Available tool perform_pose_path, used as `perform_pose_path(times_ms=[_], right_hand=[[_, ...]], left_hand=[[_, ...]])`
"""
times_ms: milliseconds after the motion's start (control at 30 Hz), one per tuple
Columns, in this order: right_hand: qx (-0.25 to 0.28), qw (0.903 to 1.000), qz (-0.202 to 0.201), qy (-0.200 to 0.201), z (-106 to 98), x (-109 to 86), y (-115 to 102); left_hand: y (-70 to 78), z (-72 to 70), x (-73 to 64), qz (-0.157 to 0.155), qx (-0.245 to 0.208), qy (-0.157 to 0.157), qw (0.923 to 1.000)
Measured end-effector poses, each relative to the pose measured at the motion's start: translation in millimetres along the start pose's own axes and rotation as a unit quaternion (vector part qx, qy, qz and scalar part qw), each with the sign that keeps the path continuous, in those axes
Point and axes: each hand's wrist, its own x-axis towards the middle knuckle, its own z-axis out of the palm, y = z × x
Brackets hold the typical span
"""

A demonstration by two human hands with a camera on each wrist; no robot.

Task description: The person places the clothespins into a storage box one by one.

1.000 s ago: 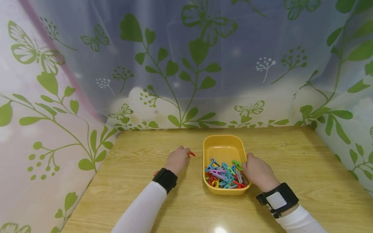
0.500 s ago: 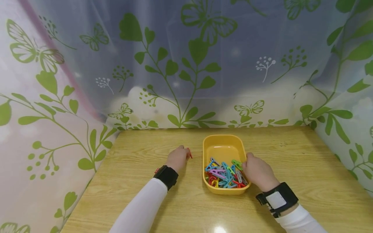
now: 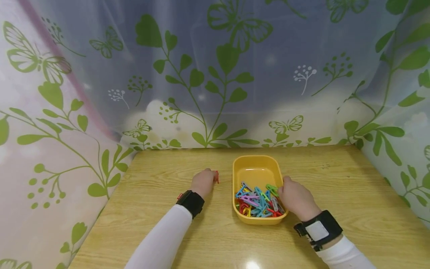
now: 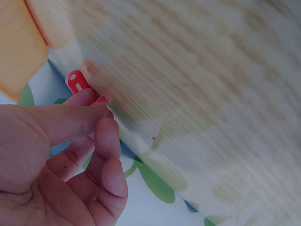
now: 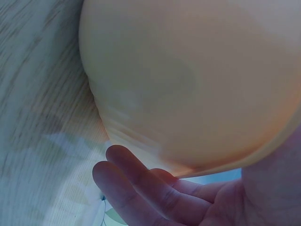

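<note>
Between the thumb and fingertips of my left hand (image 3: 202,183) is a small red clothespin (image 3: 216,177), pinched close over the wooden table, left of the yellow bin (image 3: 256,172). The left wrist view shows one end of this clothespin (image 4: 76,81) sticking out beyond the fingertips; the rest is partly covered. My right hand (image 3: 298,197) grips the bin's right rim. In the right wrist view its fingers (image 5: 155,190) lie along the outside of the bin wall (image 5: 188,84). Clothespins (image 3: 258,203) of many colours are heaped in the bin's near half.
The wooden table (image 3: 161,179) reaches back to a curtain (image 3: 255,104) printed with green leaves and butterflies. More of this fabric hangs along the left and right sides. A green clothespin (image 3: 272,189) lies against the bin's right wall, near the right thumb.
The red clothespin has turned in my left fingertips, from pointing right to hanging more upright. My right hand and the bin have stayed in place.
</note>
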Motion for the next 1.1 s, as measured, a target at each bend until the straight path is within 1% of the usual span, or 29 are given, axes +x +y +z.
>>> perform_pose_path(times_ms=[200,500,667,733,967,1100], right_hand=[[-0.005,1.0000,-0.004,0.001,-0.4,-0.1,-0.2],[-0.008,1.0000,-0.001,0.000,1.4,1.3,1.3],[-0.005,1.0000,-0.005,0.000,1.2,1.9,1.8],[-0.005,1.0000,-0.004,0.000,1.0,1.9,1.6],[-0.005,1.0000,0.002,-0.002,-0.2,0.9,0.2],[-0.007,1.0000,0.004,-0.004,-0.5,0.6,0.3]], left_hand=[[-2.0,2.1,1.9,0.001,0.008,-0.009,0.9999],[-4.8,5.3,2.5,0.008,-0.003,0.008,0.9999],[-6.7,7.3,2.1,0.002,0.005,0.013,0.9999],[-7.2,7.3,2.0,-0.001,0.009,0.011,0.9999],[-8.0,4.5,1.1,-0.005,0.005,0.004,1.0000],[-6.7,-1.6,1.8,-0.011,0.002,-0.005,0.9999]])
